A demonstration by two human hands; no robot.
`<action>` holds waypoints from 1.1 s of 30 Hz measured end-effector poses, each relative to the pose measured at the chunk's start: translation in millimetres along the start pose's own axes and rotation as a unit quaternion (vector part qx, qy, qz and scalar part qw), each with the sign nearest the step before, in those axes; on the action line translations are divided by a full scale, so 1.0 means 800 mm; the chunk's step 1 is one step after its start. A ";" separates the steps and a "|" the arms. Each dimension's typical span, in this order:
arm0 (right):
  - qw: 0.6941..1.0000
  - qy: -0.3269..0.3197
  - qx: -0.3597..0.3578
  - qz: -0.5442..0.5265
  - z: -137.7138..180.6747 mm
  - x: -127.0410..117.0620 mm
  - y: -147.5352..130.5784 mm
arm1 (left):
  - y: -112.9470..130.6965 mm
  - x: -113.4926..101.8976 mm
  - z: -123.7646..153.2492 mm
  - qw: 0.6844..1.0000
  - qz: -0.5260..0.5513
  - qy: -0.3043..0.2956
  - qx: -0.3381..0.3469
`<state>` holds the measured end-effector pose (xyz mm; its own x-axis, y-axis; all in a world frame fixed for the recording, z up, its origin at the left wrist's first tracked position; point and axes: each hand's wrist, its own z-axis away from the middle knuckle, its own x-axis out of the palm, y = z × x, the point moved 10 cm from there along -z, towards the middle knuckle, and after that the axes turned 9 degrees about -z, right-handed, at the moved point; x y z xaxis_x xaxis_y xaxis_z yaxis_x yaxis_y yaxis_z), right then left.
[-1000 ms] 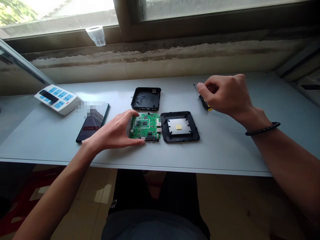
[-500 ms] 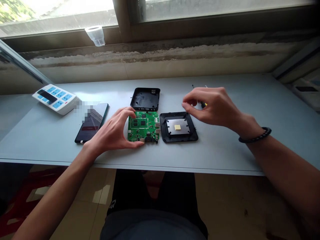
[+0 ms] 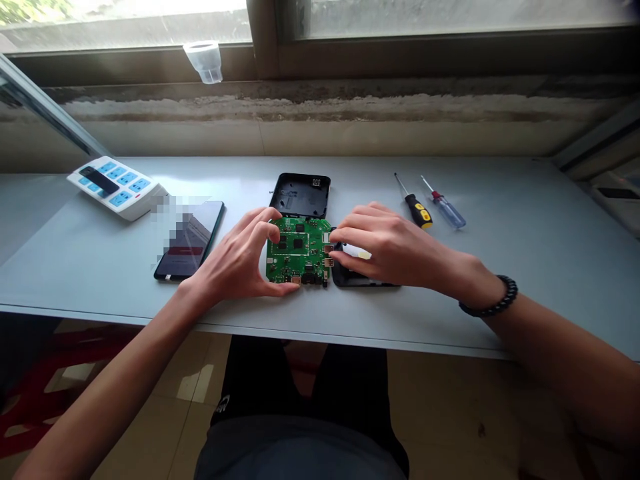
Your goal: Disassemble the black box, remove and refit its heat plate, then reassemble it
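A green circuit board (image 3: 313, 248) lies on the table. My left hand (image 3: 245, 257) grips it from the left, with the thumb along the near edge and the fingers at the far left corner. At the board's right edge, the thumb and fingers of my right hand (image 3: 385, 243) close on the metal ports. Beneath my right hand is a black cover (image 3: 350, 279) with a metal plate, mostly hidden. Just behind the board sits the black casing half (image 3: 300, 195), its hollow side up.
A tablet or large phone (image 3: 187, 247) lies left of my left hand. Farther left is a white power strip (image 3: 125, 190) carrying a small dark object. Two screwdrivers, one yellow and black (image 3: 417, 210), one clear-handled (image 3: 447, 208), lie at the back right. A plastic cup (image 3: 205, 63) is by the window.
My right hand has moved left and down from above the cover to the board's right edge. Both screwdrivers have come into full view. My left hand keeps its hold on the circuit board.
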<state>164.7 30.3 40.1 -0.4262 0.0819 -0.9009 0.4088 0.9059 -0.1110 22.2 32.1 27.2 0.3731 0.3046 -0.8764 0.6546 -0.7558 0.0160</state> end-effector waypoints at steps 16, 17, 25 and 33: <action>0.984 -0.164 0.057 -0.034 -0.015 0.026 0.013 | -0.008 0.011 0.003 0.998 0.040 -0.033 -0.033; 0.979 -0.186 0.070 -0.041 -0.016 0.028 0.015 | -0.008 0.012 0.003 0.998 0.043 -0.036 -0.036; 0.952 -0.282 0.115 -0.038 -0.027 0.041 0.018 | -0.008 0.012 0.002 0.997 0.049 -0.036 -0.045; 0.948 -0.251 0.181 -0.079 -0.030 0.044 0.032 | -0.006 0.007 0.002 0.998 0.043 -0.023 -0.034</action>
<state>140.5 66.4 16.1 -0.1046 -0.3342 -0.9367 0.6604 0.6809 -0.3167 20.5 36.4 21.3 0.3999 0.2120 -0.8917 0.6646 -0.7371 0.1228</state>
